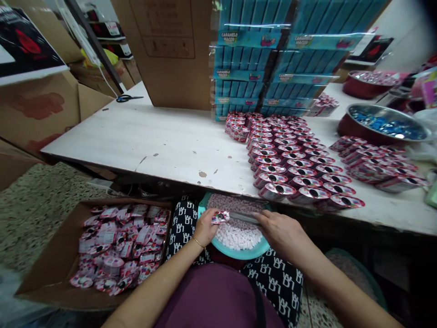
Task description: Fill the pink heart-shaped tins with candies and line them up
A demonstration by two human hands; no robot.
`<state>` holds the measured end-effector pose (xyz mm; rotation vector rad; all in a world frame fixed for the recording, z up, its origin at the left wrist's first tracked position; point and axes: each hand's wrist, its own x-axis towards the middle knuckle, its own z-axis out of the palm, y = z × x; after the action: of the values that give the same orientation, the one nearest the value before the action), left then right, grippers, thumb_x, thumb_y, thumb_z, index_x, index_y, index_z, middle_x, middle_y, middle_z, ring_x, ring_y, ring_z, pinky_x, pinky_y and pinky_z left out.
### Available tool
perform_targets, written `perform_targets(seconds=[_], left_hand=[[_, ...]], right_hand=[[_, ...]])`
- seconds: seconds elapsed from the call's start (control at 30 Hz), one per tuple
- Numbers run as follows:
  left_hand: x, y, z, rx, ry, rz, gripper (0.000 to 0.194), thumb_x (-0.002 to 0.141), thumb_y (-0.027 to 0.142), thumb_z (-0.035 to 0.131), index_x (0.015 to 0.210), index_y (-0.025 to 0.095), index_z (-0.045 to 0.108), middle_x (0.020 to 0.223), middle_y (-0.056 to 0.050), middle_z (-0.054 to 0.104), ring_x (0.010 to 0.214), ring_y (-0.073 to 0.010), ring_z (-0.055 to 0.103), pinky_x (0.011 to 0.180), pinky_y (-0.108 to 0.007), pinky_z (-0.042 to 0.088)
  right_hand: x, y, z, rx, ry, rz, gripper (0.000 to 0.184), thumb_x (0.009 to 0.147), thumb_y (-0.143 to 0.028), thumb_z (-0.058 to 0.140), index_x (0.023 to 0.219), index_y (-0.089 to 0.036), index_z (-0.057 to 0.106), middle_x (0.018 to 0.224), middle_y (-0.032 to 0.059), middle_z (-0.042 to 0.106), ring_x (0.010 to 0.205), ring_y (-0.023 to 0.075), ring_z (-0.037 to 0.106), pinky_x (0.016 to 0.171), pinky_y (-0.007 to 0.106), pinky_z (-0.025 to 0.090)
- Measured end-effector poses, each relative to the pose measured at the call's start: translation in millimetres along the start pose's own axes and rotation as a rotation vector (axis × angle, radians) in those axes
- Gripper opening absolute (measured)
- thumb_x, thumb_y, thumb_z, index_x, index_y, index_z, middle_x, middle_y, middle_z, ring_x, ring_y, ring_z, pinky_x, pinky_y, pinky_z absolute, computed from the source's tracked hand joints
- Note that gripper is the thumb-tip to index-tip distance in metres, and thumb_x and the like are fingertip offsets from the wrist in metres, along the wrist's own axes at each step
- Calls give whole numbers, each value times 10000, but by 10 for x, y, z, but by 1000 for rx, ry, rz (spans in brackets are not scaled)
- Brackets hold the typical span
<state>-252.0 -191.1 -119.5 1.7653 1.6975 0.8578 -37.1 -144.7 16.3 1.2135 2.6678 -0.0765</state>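
A small pink-and-red printed packet (221,217) is pinched in my left hand (206,226). My right hand (280,231) is closed on one end of a flat grey strip-like tool (244,218), whose other end meets the packet. I cannot tell whether the tip goes inside it. Below both hands, a turquoise basin (235,255) rests on my lap, filled with small pale pink and white pieces (235,237). On the left, a cardboard box (48,269) holds a heap of similar printed packets (116,250).
Rows of upright oval packets (303,171) line the right of the white table (164,141). Behind them stand wrapped turquoise boxes (246,54) and a large carton (170,54). Scissors (128,98) lie at the back left; a bowl of blue-wrapped pieces (382,123) sits right.
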Motion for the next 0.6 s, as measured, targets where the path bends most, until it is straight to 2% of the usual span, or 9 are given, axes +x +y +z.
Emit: perform_targets(seconds=[0.1,0.2,0.3,0.43,0.6], left_hand=[[-14,49,-103,164,-48,138,438,657,24,448,1036,222,541,1070,-62,567,1046,-215,459,918,-388,322],[5,58,-245,224,-8,135,435,675,15,434,1027,241,552,1079,-63,570,1075,-222,441,943,-426,277],[46,12,-384,27,36,-12,407,633,25,482,991,204,559,1024,-57,587,1001,-206,492,898,-368,349],[99,68,-493,-362,30,-220,359,602,128,591,955,163,541,879,-29,608,817,-168,561,754,-281,433],[319,466,-552,-562,30,-196,405,561,160,663,946,158,539,861,-13,609,798,-147,562,742,-247,432]], right_hand=[[-105,163,66,52,-12,87,311,824,-238,335,1086,-225,503,909,40,588,774,150,579,586,241,396],[-171,286,205,110,-65,164,316,829,-269,328,1081,-230,514,939,43,587,798,155,584,597,243,412],[-191,356,364,193,-113,201,321,830,-288,324,1082,-240,516,948,39,587,821,174,585,627,267,426],[-188,421,551,313,-86,237,343,832,-319,322,1114,-240,502,974,38,589,863,185,582,697,290,432],[-236,477,769,425,-40,252,337,813,-314,346,1079,-236,538,994,36,606,862,190,592,697,292,447]])
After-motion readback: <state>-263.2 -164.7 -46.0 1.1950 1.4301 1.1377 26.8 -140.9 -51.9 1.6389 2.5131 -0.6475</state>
